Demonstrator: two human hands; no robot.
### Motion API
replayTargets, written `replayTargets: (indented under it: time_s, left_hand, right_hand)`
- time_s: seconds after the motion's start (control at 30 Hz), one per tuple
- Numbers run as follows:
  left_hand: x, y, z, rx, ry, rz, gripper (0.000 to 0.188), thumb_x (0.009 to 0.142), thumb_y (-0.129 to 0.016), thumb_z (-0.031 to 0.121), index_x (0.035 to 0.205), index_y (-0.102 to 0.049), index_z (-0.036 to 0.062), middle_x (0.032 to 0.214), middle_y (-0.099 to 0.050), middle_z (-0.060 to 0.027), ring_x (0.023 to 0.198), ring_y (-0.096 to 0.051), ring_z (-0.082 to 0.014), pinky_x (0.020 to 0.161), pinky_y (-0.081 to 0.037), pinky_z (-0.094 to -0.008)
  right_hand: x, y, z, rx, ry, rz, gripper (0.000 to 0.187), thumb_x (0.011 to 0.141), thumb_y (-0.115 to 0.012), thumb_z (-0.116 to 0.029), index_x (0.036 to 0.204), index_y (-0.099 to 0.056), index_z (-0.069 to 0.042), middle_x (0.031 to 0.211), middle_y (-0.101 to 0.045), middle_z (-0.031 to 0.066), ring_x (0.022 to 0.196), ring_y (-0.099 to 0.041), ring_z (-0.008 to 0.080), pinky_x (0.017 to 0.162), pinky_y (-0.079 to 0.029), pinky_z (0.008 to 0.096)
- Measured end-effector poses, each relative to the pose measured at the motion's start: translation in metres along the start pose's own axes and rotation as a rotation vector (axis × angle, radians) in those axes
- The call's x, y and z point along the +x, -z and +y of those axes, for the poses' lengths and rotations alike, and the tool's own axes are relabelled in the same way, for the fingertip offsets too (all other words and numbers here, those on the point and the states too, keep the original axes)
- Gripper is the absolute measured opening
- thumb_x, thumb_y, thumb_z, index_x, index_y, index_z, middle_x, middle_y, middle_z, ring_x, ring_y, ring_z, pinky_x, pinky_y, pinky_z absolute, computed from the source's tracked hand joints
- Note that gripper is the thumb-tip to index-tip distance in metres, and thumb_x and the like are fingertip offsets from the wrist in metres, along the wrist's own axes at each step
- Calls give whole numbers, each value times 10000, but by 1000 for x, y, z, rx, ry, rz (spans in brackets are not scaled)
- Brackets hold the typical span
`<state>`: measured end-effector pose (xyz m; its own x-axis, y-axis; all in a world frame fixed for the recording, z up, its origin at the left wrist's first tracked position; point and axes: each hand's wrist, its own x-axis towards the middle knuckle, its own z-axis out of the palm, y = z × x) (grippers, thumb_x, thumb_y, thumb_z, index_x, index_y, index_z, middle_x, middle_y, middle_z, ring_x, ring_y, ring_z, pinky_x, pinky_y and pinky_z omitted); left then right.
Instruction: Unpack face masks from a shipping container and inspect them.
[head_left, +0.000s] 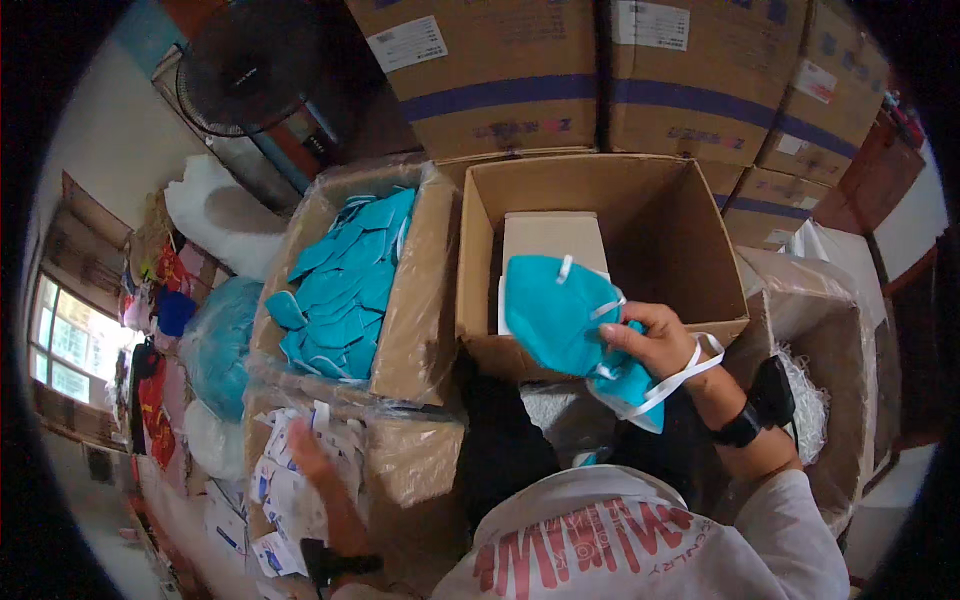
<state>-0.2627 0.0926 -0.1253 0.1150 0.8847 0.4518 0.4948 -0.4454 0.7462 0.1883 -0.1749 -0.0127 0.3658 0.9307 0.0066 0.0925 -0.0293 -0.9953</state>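
Note:
A teal face mask (560, 312) with white elastic straps is pinched between the thumb and fingers of my right hand (655, 345). Below those fingers hangs more teal mask material (632, 390), and a strap loops over my wrist; whether this is a second mask I cannot tell. The mask is held over the front edge of an open cardboard box (725, 250). My left hand (328, 480), blurred, has its fingers stretched out with nothing visible in them. It is over a pile of white and blue printed packets (285, 470).
Inside the open box stands a smaller pale box (550, 232). Left of it, a plastic-lined carton (425, 290) holds many teal masks (345, 290). White straps (800, 400) lie in a carton at right. Stacked cartons (500, 100) rise behind, and a fan (245, 70) stands at back left.

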Motion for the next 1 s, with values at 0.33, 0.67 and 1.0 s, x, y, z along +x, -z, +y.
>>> replayTargets:
  time_s: [0.33,0.67,1.0]
  left_hand:
    - [-40,-188,274,-832,426,-617,373,903,-444,333,1073,-513,9,998,-554,-58,855,-511,-121,747,-414,-267]
    - [-42,-179,232,-766,600,-526,320,883,-485,200,1110,-493,-27,1009,-572,-97,892,-549,-171,774,-438,-305]
    - [-38,-173,247,-816,626,-632,331,879,-494,232,1101,-501,-14,1033,-570,-109,940,-545,-190,812,-419,-303]
  right_hand:
    - [-22,0,12,-104,38,79,394,839,-569,-241,1159,-449,-44,983,-529,113,871,-521,162,756,-437,275]
    - [-25,84,49,-804,-277,306,278,820,-562,-214,1047,-539,-56,893,-614,148,835,-588,291,729,-466,375]
    - [-5,57,-10,-689,105,463,191,791,-591,-193,903,-571,-39,784,-575,172,736,-560,364,628,-449,394]
